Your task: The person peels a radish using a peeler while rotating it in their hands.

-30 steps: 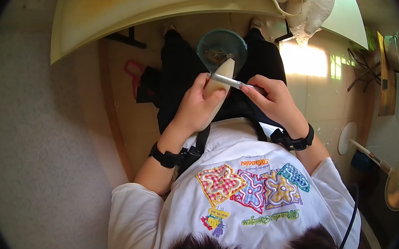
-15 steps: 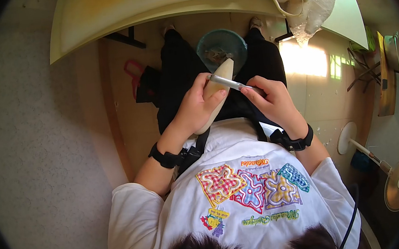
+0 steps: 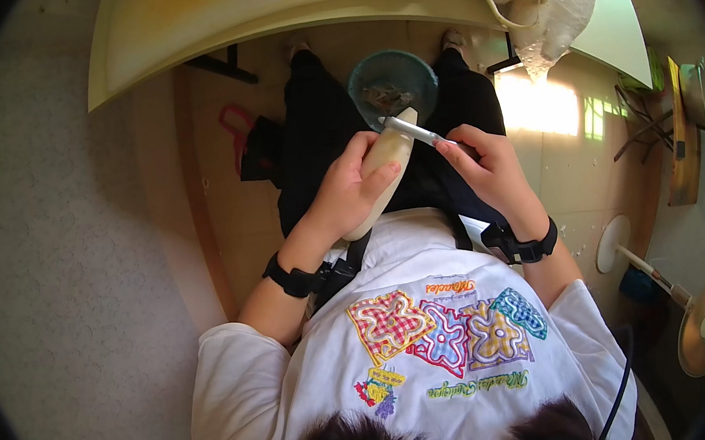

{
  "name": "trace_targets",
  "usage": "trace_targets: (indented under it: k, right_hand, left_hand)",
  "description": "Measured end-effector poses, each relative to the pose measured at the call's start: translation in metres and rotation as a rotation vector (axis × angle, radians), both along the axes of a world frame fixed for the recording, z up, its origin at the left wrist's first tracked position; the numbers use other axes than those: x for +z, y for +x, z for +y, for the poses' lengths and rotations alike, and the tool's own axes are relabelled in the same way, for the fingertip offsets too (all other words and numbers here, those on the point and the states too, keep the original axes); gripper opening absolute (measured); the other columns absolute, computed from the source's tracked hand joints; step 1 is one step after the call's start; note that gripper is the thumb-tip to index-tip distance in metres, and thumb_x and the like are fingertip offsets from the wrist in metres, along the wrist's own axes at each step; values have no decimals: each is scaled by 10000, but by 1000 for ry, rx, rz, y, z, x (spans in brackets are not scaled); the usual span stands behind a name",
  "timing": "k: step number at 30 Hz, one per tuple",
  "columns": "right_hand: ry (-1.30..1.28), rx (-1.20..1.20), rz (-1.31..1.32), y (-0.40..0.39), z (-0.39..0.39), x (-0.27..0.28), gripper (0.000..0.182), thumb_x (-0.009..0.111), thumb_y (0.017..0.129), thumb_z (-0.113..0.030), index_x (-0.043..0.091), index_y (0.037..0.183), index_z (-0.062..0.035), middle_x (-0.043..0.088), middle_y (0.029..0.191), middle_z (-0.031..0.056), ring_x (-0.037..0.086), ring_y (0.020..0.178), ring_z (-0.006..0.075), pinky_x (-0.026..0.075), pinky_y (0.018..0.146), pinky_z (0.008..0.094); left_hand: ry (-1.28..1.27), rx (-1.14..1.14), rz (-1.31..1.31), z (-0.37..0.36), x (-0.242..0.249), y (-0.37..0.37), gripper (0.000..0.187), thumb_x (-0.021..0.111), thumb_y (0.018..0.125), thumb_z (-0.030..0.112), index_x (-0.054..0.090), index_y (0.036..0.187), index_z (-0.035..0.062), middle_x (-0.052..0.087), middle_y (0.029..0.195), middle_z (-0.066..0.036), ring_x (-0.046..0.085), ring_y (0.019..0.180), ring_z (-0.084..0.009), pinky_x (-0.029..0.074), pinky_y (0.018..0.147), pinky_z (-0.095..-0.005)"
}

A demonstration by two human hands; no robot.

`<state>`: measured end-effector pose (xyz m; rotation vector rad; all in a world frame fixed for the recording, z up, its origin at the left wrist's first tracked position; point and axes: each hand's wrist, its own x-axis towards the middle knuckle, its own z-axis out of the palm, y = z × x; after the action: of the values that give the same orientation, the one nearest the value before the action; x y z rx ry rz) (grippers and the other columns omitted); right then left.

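A pale, tapered root vegetable (image 3: 387, 160) sits lengthwise in the left hand (image 3: 348, 193), its narrow tip pointing away from the body and its thicker end buried in the palm; the left hand's fingers are wrapped tightly round its lower half, thumb on top. Across the tip lies a slim metal peeler (image 3: 412, 129), its working end touching the vegetable's upper surface; the right hand (image 3: 489, 171) is clamped on the peeler's handle, fingers curled together, just to the right of the vegetable. Both wrists carry black straps.

Directly beyond the vegetable's tip, on the floor between the person's feet, stands a teal bowl (image 3: 394, 82) with some scraps in its bottom; the vegetable is held above the lap, over black trousers, near the bowl's rim in this view. Further out a cream worktop (image 3: 203, 21) curves across the top of the frame; a clear plastic bag (image 3: 549, 2) with pale contents hangs over its right edge. On the wooden floor to the left lies a pink-handled object, too small to tell; at far right a fan (image 3: 695, 330) lies on the floor, well apart from the hands.
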<state>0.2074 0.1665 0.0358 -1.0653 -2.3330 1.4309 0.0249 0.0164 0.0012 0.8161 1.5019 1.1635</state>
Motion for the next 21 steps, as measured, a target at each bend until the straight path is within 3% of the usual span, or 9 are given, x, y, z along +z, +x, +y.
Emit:
trace_targets:
  k: [14, 21]
  right_hand:
    - [-45, -20, -30, 3, 1, -1, 248, 715, 939, -238, 681, 880, 0, 436, 555, 51, 357, 512, 93, 302, 476, 288]
    - [-63, -177, -45, 18, 23, -27, 269, 679, 971, -241, 679, 913, 22, 464, 605, 2, 380, 573, 69, 308, 506, 268]
  left_hand:
    - [15, 23, -2, -2, -2, 2, 406, 672, 939, 290, 531, 1208, 20, 654, 1044, -121, 641, 946, -194, 509, 848, -323]
    - [52, 10, -15, 1, 13, -1, 448, 680, 918, 311, 524, 1224, 23, 639, 1080, -121, 623, 970, -197, 504, 866, -324]
